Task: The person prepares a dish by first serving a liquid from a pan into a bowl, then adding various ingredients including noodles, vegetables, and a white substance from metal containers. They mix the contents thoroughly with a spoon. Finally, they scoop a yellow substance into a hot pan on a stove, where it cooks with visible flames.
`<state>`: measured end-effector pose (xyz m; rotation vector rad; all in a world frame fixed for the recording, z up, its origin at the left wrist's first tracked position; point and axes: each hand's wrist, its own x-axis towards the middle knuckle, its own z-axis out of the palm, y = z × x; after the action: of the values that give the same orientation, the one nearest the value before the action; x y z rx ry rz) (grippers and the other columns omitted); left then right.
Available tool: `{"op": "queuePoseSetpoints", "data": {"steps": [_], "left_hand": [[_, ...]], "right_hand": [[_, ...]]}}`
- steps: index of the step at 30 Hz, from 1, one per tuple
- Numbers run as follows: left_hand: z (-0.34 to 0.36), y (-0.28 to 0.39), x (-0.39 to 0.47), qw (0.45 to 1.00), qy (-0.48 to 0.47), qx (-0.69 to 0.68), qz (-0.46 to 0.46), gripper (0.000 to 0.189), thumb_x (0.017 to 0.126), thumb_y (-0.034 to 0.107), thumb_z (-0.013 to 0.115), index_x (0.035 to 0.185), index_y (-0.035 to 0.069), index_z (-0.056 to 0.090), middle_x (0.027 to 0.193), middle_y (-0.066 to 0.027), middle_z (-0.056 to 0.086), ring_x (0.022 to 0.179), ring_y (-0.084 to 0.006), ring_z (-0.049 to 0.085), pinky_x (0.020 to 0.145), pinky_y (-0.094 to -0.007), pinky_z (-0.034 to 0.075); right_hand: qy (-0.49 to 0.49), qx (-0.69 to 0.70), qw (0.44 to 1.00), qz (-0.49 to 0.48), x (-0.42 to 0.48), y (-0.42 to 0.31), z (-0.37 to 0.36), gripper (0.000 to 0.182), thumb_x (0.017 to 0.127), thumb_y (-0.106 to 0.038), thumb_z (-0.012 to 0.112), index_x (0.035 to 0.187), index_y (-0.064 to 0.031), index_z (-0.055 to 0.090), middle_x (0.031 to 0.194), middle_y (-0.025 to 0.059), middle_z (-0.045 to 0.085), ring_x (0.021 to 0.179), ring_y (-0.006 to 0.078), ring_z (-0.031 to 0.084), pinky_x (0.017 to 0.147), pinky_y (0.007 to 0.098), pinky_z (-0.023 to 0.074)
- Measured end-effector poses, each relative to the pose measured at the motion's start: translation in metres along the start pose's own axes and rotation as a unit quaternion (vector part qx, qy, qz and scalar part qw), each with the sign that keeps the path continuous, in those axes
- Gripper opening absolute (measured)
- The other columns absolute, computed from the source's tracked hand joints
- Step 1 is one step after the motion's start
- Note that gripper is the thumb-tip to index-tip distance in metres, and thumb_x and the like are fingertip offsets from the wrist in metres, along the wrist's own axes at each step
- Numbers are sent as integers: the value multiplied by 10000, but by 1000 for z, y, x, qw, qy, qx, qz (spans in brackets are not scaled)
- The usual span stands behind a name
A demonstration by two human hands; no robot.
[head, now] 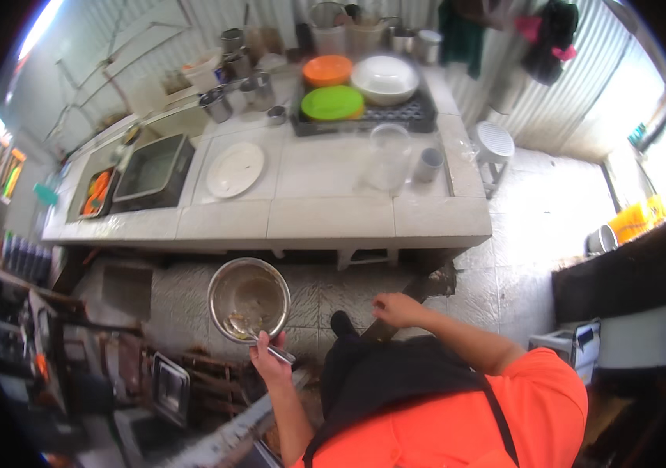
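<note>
My left hand (270,358) grips the rim of a round metal bowl (249,300) and the handle of a metal spoon (280,353) that rests in it. Some food remains lie at the bottom of the bowl, around the spoon's head. The bowl is over the tiled floor, in front of the counter's edge. My right hand (396,309) hangs before my black apron with its fingers curled; nothing can be made out in it. On the tiled counter (330,219) beyond lie a white plate (235,169), a clear plastic container (390,153) and a grey cup (428,164).
A black crate (309,127) holds green, orange and white dishes. At the left, a grey tub (151,169) sits in the sink area beside a tray with orange items. Metal cups (216,105) stand farther back. A white stool (494,142) is beyond the counter's right end.
</note>
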<state>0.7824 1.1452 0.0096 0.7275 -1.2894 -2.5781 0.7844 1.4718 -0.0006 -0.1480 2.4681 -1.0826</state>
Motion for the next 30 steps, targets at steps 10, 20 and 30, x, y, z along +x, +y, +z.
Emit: {"op": "queuePoseSetpoints", "data": {"steps": [10,20,30], "left_hand": [[163,42,236,997,-71,11,0,326,886,94,621,1178,10,502,1066,-107,614,901,-207,647,746,-313,603],[231,70,400,998,-30,21,44,330,890,86,612,1171,-28,485,1117,-135,573,956,-243,621,835,-375,575],[308,60,575,996,-79,21,22,227,903,81,590,1062,-73,541,1067,-170,607,934,-272,630,811,-353,589]], "right_hand": [[47,49,992,110,122,-10,-107,333,883,-291,596,1076,-19,593,975,184,662,939,362,621,820,433,484],[51,28,997,53,297,-36,-168,297,916,-235,540,1112,-14,577,1089,197,620,1012,365,589,870,435,467],[59,30,992,111,376,-47,-251,289,914,-228,575,1117,-25,612,1099,153,633,907,294,643,821,394,502]]}}
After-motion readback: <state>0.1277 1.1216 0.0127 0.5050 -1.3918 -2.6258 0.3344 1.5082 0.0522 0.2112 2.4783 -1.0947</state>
